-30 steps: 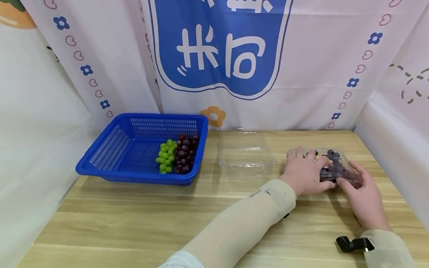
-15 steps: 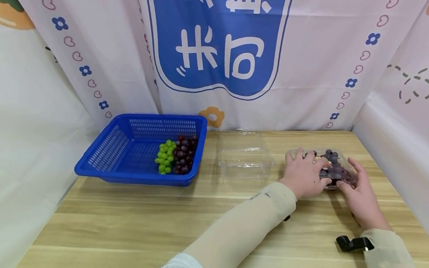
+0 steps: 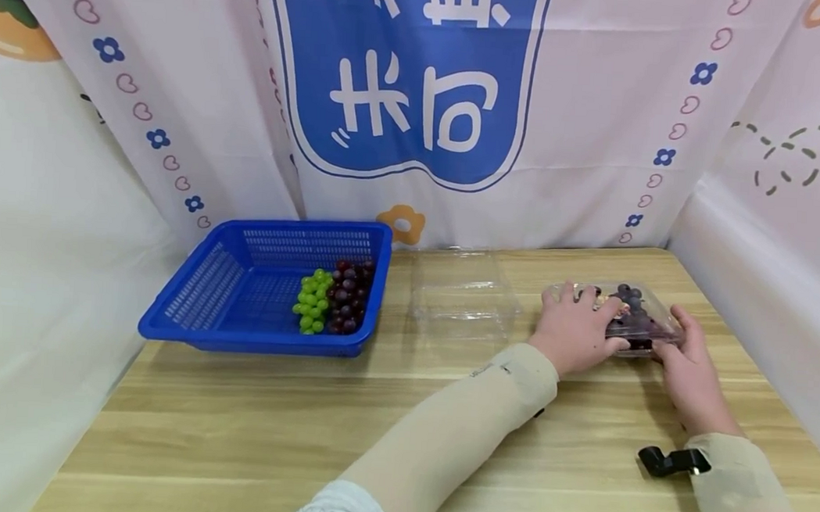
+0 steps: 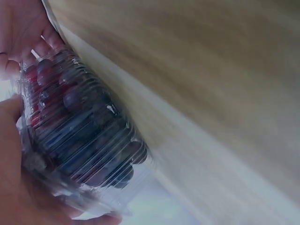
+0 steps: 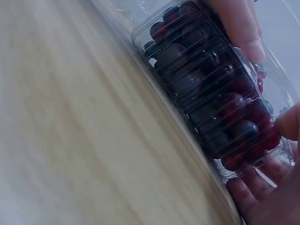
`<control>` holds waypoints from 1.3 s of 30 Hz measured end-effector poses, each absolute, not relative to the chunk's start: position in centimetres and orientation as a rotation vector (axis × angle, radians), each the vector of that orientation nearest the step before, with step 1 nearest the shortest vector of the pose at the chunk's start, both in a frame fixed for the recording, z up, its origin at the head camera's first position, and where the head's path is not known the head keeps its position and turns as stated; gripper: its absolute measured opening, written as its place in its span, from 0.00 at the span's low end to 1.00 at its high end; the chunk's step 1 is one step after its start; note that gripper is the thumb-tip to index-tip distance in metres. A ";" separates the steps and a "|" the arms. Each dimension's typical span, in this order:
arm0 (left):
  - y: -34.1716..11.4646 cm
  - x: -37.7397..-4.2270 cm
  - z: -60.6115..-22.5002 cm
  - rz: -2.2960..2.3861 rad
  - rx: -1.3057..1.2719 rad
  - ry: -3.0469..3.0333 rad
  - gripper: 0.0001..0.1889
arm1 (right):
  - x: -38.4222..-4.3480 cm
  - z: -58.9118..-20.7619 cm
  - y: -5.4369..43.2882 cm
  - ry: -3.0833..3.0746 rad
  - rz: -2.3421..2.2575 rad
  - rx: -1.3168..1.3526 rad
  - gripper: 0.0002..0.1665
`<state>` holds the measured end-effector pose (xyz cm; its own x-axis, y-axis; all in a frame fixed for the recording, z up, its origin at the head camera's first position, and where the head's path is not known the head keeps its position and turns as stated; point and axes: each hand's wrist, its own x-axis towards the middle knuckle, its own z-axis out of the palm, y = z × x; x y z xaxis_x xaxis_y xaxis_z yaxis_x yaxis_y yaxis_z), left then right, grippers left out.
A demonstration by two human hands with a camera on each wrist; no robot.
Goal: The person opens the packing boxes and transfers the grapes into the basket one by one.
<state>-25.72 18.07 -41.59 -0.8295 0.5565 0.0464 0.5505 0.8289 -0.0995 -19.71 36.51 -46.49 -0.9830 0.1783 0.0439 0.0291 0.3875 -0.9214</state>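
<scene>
A clear ribbed plastic clamshell box [image 3: 665, 328] of dark grapes [image 3: 633, 299] sits on the right part of the table. My left hand [image 3: 573, 329] lies across its lid from the left, fingers spread on top and thumb at the front edge. At the right end, my right hand [image 3: 694, 383] grips the box, its thumb at the front rim. In the right wrist view the right fingers reach around the end of the box [image 5: 211, 89], below the red and dark grapes. In the left wrist view the left hand [image 4: 14, 187] holds along one side.
A blue plastic basket [image 3: 167, 315] stands at the left, holding green grapes [image 3: 313, 301] and dark red grapes [image 3: 350, 295]. Between basket and hands lies another clear plastic box [image 3: 460, 290]. A printed cloth [image 3: 572, 141] hangs behind the wooden table [image 3: 286, 436].
My right thumb has slid from the front of the lid down to the rim, near the corner. My left hand keeps its place on the lid. The head view has shifted slightly.
</scene>
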 end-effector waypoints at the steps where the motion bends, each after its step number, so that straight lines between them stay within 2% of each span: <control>1: 18.0 -25.8 -41.6 0.132 -0.903 -2.926 0.36 | -19.7 -46.5 36.5 -2.495 1.658 -0.183 0.39; 7: 17.2 -25.9 -40.9 0.182 -1.042 -2.983 0.36 | -19.7 -46.5 36.5 -2.481 1.692 -0.128 0.38; 14: 16.7 -25.7 -39.8 0.184 -1.168 -3.078 0.30 | -19.5 -46.7 36.6 -2.522 1.648 -0.046 0.36; 23: 16.4 -25.5 -38.4 0.138 -1.185 -3.113 0.28 | -19.3 -46.5 36.6 -2.578 1.614 0.021 0.35; 33: 15.9 -25.4 -38.5 0.110 -1.143 -3.072 0.30 | -19.7 -46.8 37.1 -2.607 1.593 0.025 0.35; 39: 15.3 -25.7 -37.3 0.059 -1.115 -2.940 0.30 | -19.5 -46.8 37.0 -2.608 1.574 0.045 0.34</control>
